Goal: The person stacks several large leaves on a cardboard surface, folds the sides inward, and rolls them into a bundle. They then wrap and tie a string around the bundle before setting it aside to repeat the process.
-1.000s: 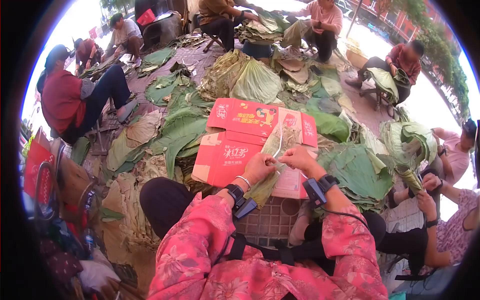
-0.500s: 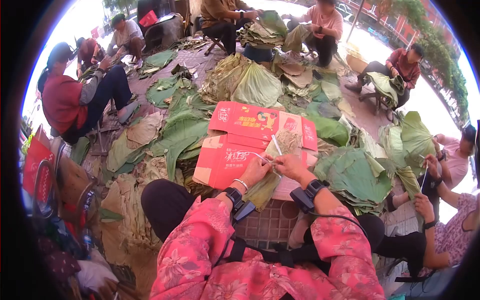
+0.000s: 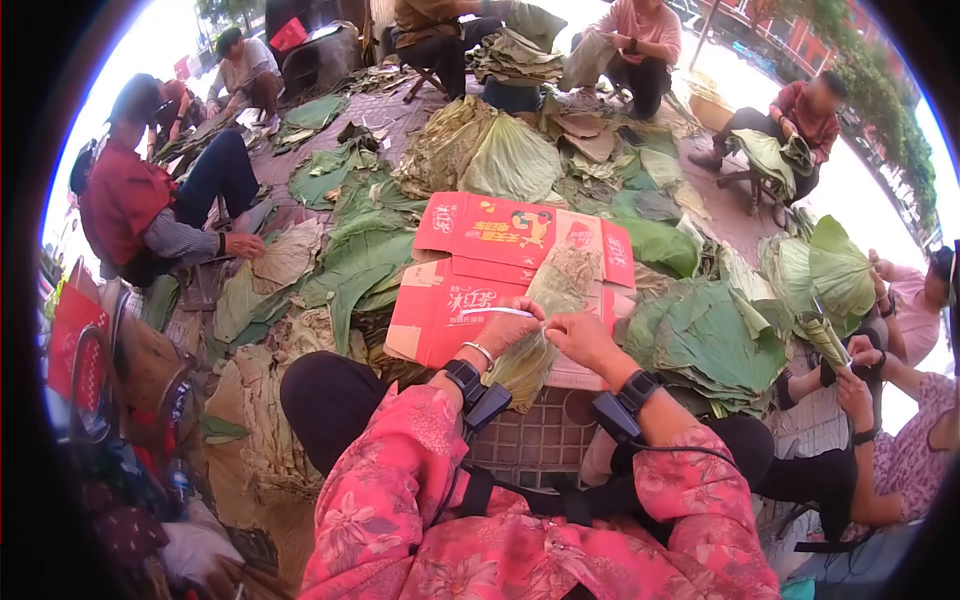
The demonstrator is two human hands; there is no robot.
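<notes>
A long folded bundle of dried leaf (image 3: 563,278) lies slanting across the red cardboard (image 3: 470,290) in front of me. My left hand (image 3: 512,328) is closed over the bundle's near part, pinching a thin white strip (image 3: 485,311) that sticks out to the left past the fingers. Beside it, my right hand (image 3: 582,342) is closed too, thumb and fingertips pinched at the strip close to the left fingertips. The strip's path around the bundle is mostly hidden by my fingers. The bundle's yellowish lower end (image 3: 520,378) hangs below my hands.
Large leaf stacks surround the cardboard: a green pile (image 3: 715,345) at right, pale leaves (image 3: 510,165) beyond, and dried leaves (image 3: 260,420) at left. A plastic crate (image 3: 525,440) is below. Several people sit around; a co-worker's hands (image 3: 860,370) are close at the right.
The strip's upright end no longer shows; a white length now lies leftward across my left fingers. My right hand has shifted slightly right and down. The person at left has lowered an arm toward leaves.
</notes>
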